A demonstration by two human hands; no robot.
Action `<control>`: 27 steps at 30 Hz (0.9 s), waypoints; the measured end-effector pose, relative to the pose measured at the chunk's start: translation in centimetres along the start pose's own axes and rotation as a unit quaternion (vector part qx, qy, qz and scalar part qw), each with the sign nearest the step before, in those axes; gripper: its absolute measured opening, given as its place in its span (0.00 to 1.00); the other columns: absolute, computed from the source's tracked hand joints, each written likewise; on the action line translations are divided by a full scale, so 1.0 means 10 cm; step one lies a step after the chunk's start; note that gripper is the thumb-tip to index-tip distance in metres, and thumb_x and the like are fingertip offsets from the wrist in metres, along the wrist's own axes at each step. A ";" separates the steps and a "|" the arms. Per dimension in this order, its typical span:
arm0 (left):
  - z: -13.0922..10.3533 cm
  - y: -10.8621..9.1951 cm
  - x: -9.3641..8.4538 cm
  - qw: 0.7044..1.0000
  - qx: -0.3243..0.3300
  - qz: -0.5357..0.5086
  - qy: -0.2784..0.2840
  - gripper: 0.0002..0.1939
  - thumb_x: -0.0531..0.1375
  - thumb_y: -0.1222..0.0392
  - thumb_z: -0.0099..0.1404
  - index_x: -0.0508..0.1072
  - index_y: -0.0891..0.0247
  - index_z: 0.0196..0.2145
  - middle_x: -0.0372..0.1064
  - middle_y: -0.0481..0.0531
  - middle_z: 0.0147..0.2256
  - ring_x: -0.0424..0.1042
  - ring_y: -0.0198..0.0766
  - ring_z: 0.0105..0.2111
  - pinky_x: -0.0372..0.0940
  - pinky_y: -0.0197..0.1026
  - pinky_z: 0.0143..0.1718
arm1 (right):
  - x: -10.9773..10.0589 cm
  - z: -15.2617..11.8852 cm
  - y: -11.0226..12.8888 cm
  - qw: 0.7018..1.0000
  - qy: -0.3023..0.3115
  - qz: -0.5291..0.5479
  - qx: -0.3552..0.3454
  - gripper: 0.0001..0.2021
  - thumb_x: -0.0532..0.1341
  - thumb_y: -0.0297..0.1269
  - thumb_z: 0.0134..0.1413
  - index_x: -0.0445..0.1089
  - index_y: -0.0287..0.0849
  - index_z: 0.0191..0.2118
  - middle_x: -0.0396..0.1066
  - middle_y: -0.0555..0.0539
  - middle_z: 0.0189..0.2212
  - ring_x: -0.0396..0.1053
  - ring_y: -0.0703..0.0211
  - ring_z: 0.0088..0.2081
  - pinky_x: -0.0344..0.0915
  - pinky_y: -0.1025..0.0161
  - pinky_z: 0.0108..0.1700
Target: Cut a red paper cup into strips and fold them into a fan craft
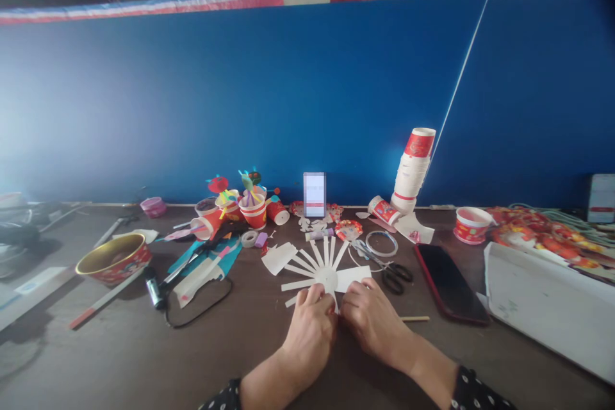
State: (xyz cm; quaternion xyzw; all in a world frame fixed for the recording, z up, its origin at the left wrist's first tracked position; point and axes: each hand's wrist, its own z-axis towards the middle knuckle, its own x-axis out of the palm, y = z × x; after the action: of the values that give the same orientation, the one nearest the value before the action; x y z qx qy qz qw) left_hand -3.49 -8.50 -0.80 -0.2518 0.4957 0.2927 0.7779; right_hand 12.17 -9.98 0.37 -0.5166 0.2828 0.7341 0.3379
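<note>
A white paper cup (327,278) lies flattened on the table, its wall cut into strips that fan out around the round base. My left hand (311,327) is closed on the near edge of this cut cup, fingers bent around a strip. Close beside it, my right hand (372,315) is also closed, with its fingers pinching the paper at the lower right. A wider uncut flap (353,278) sticks out just above my right fingers. The fingertips of both hands are partly hidden. Black-handled scissors (396,277) rest to the right, beyond my right hand.
A phone (451,283) and a white tray (548,307) lie at right. Behind stand a leaning stack of paper cups (411,173) and an upright phone (314,195). To the left are cups with paper figures (252,213), a gold-rimmed bowl (115,262) and a corded tool (154,288).
</note>
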 end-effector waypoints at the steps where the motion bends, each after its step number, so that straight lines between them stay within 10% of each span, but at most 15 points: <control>1: -0.02 0.02 0.01 1.000 0.001 -0.006 -0.008 0.09 0.56 0.71 0.59 0.68 0.64 0.22 0.65 0.49 0.26 0.61 0.40 0.36 0.52 0.42 0.34 | -0.02 0.01 0.01 1.000 0.006 0.007 0.008 0.08 0.53 0.28 0.55 0.68 0.42 0.29 0.70 0.50 0.28 0.60 0.59 0.35 0.47 0.57 0.37; 27: -0.15 -0.03 0.07 0.996 0.028 0.064 -0.050 0.11 0.52 0.69 0.63 0.73 0.64 0.28 0.65 0.55 0.30 0.59 0.44 0.40 0.55 0.45 0.39 | 0.02 0.06 0.03 0.966 0.015 0.157 0.203 0.07 0.56 0.26 0.47 0.68 0.44 0.29 0.71 0.53 0.26 0.65 0.60 0.32 0.53 0.65 0.34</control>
State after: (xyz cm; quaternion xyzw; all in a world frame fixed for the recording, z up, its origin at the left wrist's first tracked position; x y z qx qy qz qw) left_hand -3.99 -9.59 -2.02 -0.1827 0.4792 0.3404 0.7881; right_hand 11.50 -9.67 0.35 -0.3973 0.5084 0.6973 0.3121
